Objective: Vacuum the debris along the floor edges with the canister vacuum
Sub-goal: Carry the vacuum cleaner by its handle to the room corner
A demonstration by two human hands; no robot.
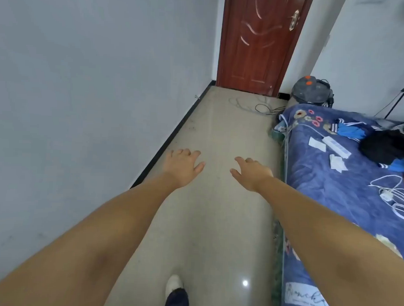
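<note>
**Inspector:** Reporting on hands first, please.

**Me:** Holding both arms out ahead of me over the pale polished floor (217, 199). My left hand (183, 167) is spread palm-down with relaxed fingers and is carrying nothing; my right hand (250, 173) is the same, fingers loosely extended and empty. Neither is touching anything.

**Inspector:** Location of the machine?

**Me:** I am seeing the grey drum-shaped canister vacuum with orange fittings (312, 90) standing at the far end of the room, beside the dark red wooden door (257, 40) and just beyond the corner of the bed with the blue floral blanket (321, 180). It is well apart from my hands. A thin black cable (266, 108) is lying looped on the floor near it. I cannot tell where its hose and nozzle are.

**Inspector:** And the debris?

**Me:** Dark specks (192, 127) are sitting near the black skirting strip (174, 133) under the grey wall on my left.

**Inspector:** Recommendation for the step in hand?

**Me:** I am judging that the step is fetching the vacuum. I am advising walking up the middle of the floor, keeping off the specks so they are not scattered, stepping round the cable loops, and taking the canister by its top before dragging it back toward the skirting.
</note>
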